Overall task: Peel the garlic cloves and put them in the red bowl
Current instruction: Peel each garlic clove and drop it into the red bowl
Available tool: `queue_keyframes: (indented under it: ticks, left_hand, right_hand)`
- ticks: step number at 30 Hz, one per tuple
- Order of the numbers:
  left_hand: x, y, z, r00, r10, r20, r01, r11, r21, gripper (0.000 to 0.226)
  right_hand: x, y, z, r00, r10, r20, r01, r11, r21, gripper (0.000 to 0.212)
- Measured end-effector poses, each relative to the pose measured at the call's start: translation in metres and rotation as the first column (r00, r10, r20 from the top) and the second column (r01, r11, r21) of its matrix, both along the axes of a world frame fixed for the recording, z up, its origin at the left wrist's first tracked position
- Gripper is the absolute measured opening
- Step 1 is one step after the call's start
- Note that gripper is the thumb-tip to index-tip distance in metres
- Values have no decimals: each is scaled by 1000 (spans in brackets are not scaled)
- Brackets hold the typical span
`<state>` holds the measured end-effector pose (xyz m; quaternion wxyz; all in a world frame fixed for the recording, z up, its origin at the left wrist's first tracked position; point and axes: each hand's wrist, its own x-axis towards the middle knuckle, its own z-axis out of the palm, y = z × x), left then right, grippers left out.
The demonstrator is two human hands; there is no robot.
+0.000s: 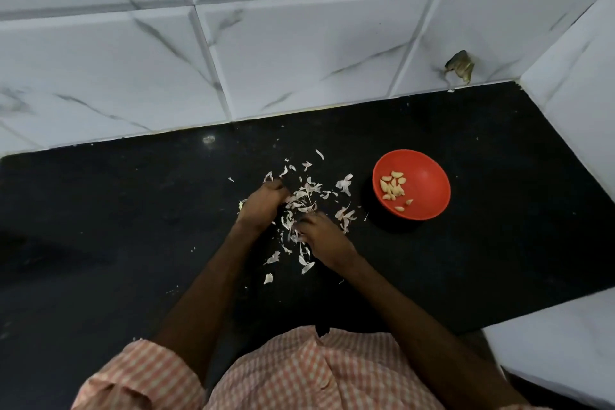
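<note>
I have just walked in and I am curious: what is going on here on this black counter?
A person is peeling garlic. The left-hand grip and the right-hand grip are both down in a scatter of papery skins on the counter. What each holds is hidden. To the right, apart from the skins, the red bowl already holds a small heap of peeled cloves.

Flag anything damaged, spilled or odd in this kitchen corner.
A dark, broken-looking patch mars the wall tile near the back right corner. Garlic skins lie scattered over the black counter beside the red bowl.
</note>
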<state>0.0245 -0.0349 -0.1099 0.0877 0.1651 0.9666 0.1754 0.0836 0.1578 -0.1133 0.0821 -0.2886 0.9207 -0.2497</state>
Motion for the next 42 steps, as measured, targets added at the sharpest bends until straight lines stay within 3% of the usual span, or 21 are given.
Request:
queue_keyframes:
  ticks: [3,7,11,15,17,19,22,25,27,34,39,42]
  left_hand:
    - [12,-8,-2,998,70,-4,-70,994,82,15]
    - [30,-12,4,989,145,-44,-142,988,55,25]
    - [44,-2,5,985,65,-157,-61,998,29,30]
    - [51,5,-3,998,47,-35,-45,997,65,28]
    - [51,7,-4,995,100,-2,-98,986,131,21]
    - [48,8,-3,984,170,61,-179,962,206,14]
    - [47,6,0,936,315,155,-351,856,379,13]
    - [52,5,13,875,458,154,-466,716,520,7]
    - [58,1,17,835,517,187,-522,640,563,12]
    - [79,-15,26,785,555,275,-582,509,634,8]
    - [82,-29,31,701,647,301,-665,439,604,33]
    - [85,-37,30,696,663,275,-665,450,596,33]
  right_hand:
    - [3,-1,-8,999,10,-36,-10,1000,14,37]
    - [0,7,-6,976,-179,120,196,969,-149,20]
    - [1,19,-1,821,-467,329,570,709,-415,16]
    - [-17,40,4,557,-595,579,830,377,-411,19]
    - [-28,51,2,462,-610,644,887,304,-348,17]
    - [-31,56,2,446,-674,588,895,335,-295,16]
    - [-20,62,10,582,-726,367,812,493,-313,11]
    - [-8,72,8,659,-713,241,750,649,-131,20]
    - [-7,71,4,681,-696,226,718,695,-22,21]
    - [-16,29,12,853,-490,180,484,871,78,9]
    - [-22,16,19,878,-425,219,408,905,121,7]
    - [-23,15,20,888,-398,231,375,917,138,7]
